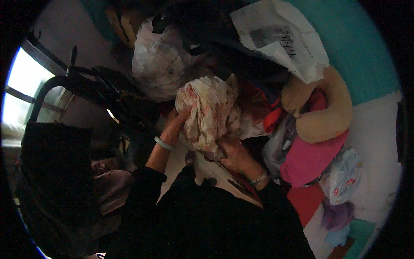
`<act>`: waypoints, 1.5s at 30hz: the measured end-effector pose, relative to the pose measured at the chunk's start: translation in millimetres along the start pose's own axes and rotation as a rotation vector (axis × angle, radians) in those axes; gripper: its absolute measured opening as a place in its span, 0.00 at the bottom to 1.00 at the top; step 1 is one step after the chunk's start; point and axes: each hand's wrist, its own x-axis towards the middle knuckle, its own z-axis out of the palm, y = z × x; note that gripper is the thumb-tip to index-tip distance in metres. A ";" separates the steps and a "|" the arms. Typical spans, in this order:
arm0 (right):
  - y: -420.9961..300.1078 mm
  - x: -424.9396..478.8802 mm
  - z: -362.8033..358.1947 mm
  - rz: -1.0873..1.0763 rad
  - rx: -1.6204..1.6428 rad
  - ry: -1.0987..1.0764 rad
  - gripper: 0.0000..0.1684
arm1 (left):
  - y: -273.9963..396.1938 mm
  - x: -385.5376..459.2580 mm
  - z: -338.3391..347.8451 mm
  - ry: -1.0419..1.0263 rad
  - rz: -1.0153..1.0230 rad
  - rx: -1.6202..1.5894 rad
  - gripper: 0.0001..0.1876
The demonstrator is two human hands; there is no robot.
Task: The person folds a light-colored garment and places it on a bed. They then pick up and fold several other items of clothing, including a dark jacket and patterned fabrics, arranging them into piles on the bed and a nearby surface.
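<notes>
A crumpled cream cloth with pinkish patches (205,113) is bunched up in front of me, held between both hands. My left hand (178,121) grips its left side, the fingers partly hidden under the folds. My right hand (231,150) is closed on its lower right edge. A pale bangle circles the left wrist, and a band is on the right wrist. Just behind the cloth stands a full whitish plastic bag (158,61). Dark red fabric with a bright red strip (272,119) lies right of the cloth.
At the right are a tan neck pillow (338,113), a pink cloth item (312,158), a white printed bag (304,48) and a small printed plastic bag (344,178). Black fabric (223,42) lies at the back. A dark frame with a curved bar (42,94) and a dark draped cloth (58,181) stand left.
</notes>
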 end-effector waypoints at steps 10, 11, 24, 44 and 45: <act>-6.8 -22.0 -30.8 0.201 0.911 0.545 0.35 | -32.3 -78.0 63.1 -0.353 0.710 0.802 0.27; -6.2 -25.4 -32.4 0.243 0.927 0.507 0.33 | -31.2 -83.4 68.7 -0.386 0.850 0.940 0.27; -1.3 -125.6 -90.4 0.341 0.587 1.021 0.19 | -85.2 -73.2 38.7 -0.123 0.405 0.632 0.38; -48.2 -67.4 -24.4 0.248 0.324 0.679 0.29 | -64.8 -54.0 75.6 -0.428 -0.312 -0.520 0.34; -57.7 -56.8 -13.9 0.189 0.034 0.668 0.32 | -59.0 -55.3 69.2 -0.394 -0.332 -0.586 0.35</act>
